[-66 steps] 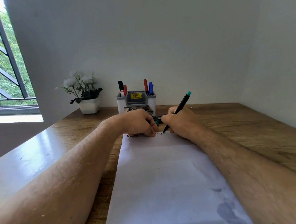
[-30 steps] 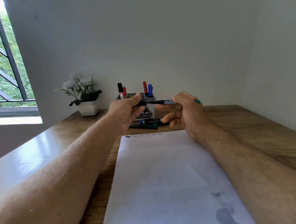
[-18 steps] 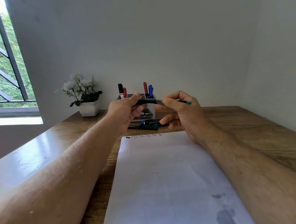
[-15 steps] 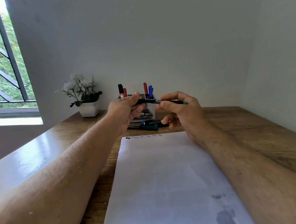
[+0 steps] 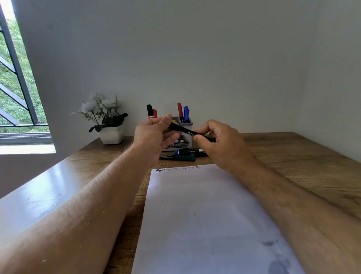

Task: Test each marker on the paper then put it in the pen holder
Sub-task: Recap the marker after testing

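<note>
White paper [image 5: 202, 221] lies nearest on the wooden tabletop [image 5: 306, 171], long side going away from the viewer, with some grey smudges at its near right corner and a row of small scribbles [image 5: 178, 169] along its far edge. Both bare forearms reach forward above the sheet, one on each side of it, and the two hands meet in the air beyond its far edge. The left hand [image 5: 154, 136] is turned palm inward, and its thumb and fingers pinch one end of a black marker [image 5: 184, 131]. The right hand [image 5: 220, 142] has its fingers curled around the other end of the same marker, which slopes down from left to right between them; I cannot tell if the cap is on. Under the hands, just past the paper, a few loose markers [image 5: 185, 154] lie flat on the wood, one with a green part and one with a blue end. Behind them stands the grey pen holder [image 5: 186, 123], partly hidden by the hands, with black, red and blue markers upright inside. To the left of it is a small white pot with flowers [image 5: 108, 120], close to the pale wall. At the far left a window [image 5: 0, 74] with dark bars shows green trees outside.
</note>
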`<action>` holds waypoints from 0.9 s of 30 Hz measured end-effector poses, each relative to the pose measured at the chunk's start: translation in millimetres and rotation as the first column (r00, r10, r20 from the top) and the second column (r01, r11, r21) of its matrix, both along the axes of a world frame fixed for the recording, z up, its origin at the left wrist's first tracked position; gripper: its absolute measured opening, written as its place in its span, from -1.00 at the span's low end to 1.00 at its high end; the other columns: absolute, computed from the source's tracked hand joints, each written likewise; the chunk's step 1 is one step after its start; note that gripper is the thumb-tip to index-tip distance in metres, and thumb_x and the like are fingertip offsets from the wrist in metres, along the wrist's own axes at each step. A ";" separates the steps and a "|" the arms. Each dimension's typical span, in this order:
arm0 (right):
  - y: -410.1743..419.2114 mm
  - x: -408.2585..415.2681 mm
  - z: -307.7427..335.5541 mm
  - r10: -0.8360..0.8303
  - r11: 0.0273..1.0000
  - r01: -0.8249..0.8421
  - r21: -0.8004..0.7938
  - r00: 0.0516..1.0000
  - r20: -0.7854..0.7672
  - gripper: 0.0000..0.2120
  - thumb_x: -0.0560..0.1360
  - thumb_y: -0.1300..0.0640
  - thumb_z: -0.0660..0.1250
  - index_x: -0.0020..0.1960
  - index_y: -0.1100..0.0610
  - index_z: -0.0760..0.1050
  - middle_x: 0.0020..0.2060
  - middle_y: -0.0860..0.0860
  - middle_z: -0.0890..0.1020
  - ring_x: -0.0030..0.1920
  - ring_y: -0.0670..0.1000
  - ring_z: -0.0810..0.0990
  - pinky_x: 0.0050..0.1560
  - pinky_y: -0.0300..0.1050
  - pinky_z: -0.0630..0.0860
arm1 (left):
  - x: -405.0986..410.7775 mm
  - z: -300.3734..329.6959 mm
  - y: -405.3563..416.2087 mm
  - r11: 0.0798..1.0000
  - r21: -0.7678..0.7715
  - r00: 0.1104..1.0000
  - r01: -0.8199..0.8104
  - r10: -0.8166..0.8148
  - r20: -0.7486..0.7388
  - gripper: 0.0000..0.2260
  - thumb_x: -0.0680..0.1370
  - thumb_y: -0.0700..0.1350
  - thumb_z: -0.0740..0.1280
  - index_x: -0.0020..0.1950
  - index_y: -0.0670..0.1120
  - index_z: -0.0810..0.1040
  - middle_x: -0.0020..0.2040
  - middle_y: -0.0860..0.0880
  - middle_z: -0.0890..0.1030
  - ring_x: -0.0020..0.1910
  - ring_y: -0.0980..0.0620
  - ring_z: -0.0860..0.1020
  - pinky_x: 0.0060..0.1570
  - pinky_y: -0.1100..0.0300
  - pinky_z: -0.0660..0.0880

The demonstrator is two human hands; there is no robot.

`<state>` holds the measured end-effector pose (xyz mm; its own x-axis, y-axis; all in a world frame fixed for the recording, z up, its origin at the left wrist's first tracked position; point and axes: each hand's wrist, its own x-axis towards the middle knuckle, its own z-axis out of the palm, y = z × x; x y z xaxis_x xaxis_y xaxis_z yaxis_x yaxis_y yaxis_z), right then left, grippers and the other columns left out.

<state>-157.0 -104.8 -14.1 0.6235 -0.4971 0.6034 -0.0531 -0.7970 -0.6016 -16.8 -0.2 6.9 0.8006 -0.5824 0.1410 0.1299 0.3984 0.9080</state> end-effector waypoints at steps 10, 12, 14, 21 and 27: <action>3.3 4.4 0.4 0.010 0.999 -0.012 -0.031 0.997 -0.081 -0.87 0.62 0.02 0.25 -0.01 0.05 0.51 -0.19 -0.08 0.59 -0.25 -0.17 0.53 -0.40 -0.41 0.32 | 4.0 -3.8 -6.1 0.999 0.032 0.999 0.039 -0.039 -0.015 -0.95 0.58 -0.19 0.35 -0.02 -0.14 0.50 -0.10 -0.17 0.69 -0.23 -0.01 0.70 -0.33 0.20 0.63; 3.5 4.7 0.4 0.024 1.000 -0.025 -0.007 0.996 -0.089 -0.87 0.63 0.02 0.24 -0.02 0.04 0.50 -0.18 -0.09 0.57 -0.24 -0.18 0.51 -0.40 -0.42 0.31 | 4.4 -4.4 -6.7 0.998 0.037 0.999 0.046 -0.045 -0.018 -0.95 0.59 -0.19 0.34 -0.02 -0.14 0.49 -0.09 -0.17 0.69 -0.23 -0.01 0.70 -0.34 0.21 0.62; 3.1 4.7 0.8 0.038 0.999 -0.036 0.027 0.996 -0.082 -0.88 0.63 0.03 0.24 -0.02 0.04 0.50 -0.16 -0.09 0.57 -0.23 -0.19 0.51 -0.42 -0.45 0.33 | 3.8 -4.1 -6.8 0.999 0.019 0.999 0.045 -0.044 -0.028 -0.96 0.59 -0.20 0.34 -0.01 -0.14 0.50 -0.08 -0.17 0.69 -0.23 -0.01 0.70 -0.35 0.21 0.62; 2.7 3.2 0.8 0.012 0.999 -0.006 0.034 0.987 -0.160 -0.84 0.65 -0.02 0.20 -0.03 0.02 0.48 -0.30 -0.10 0.52 -0.33 -0.18 0.46 -0.41 -0.33 0.27 | -16.1 -8.1 -14.7 0.988 0.064 0.988 0.142 -0.146 0.050 -0.54 0.49 -0.42 0.38 0.32 -0.14 0.36 0.18 -0.25 0.57 0.00 -0.13 0.67 -0.21 0.13 0.65; -4.1 2.4 -3.8 0.020 1.000 -0.016 0.021 0.984 -0.179 -0.80 0.67 0.04 0.15 0.04 -0.04 0.56 -0.24 -0.10 0.67 -0.27 -0.23 0.60 -0.33 -0.38 0.38 | -9.9 -5.6 -13.5 0.995 0.073 0.943 -0.063 0.035 0.332 -0.44 0.46 -0.41 0.44 0.33 -0.05 0.31 0.09 -0.20 0.62 -0.08 -0.07 0.69 -0.18 0.12 0.65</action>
<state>-154.6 -108.9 -17.9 0.7294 -0.4951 0.4720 -0.1470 -0.7874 -0.5987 -26.7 -13.7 1.3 0.7449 -0.5644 0.3558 -0.2003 0.3195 0.9262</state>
